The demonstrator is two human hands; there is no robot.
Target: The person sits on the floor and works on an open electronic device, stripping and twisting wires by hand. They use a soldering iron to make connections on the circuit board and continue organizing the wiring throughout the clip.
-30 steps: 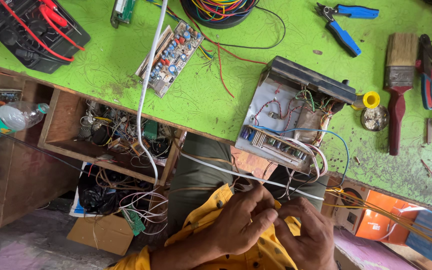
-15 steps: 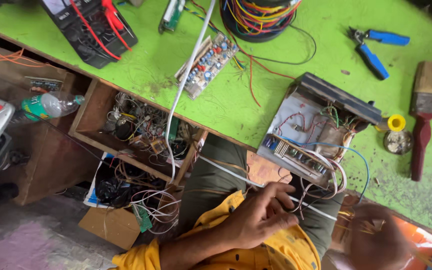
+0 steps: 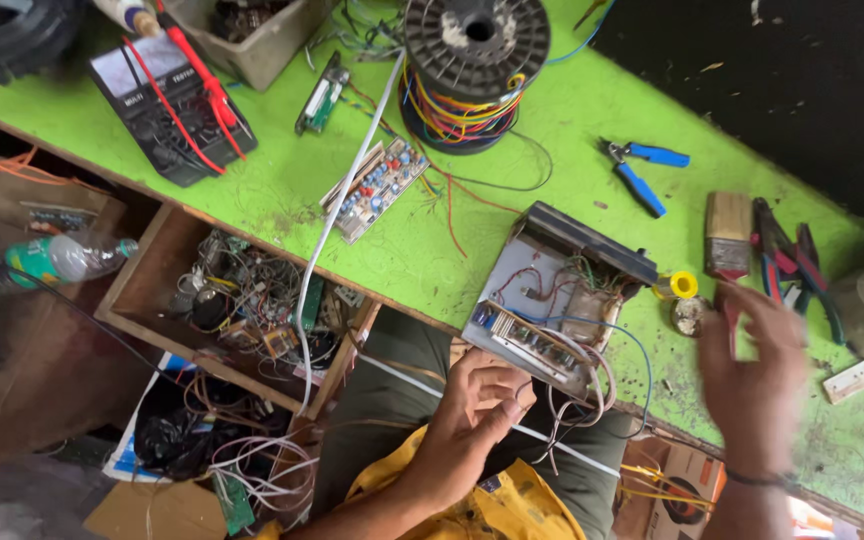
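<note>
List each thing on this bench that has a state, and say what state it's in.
Left hand: closed on thin wires at the bench edge.
Right hand: open, blurred, above the bench near the brush.
Metal box: open, wiring exposed.
Drawer: pulled out, full of parts.
Wire spool: upright, part wound.
Blue pliers: lying flat.
Brush: lying flat.
Multimeter: flat, leads draped over it.
</note>
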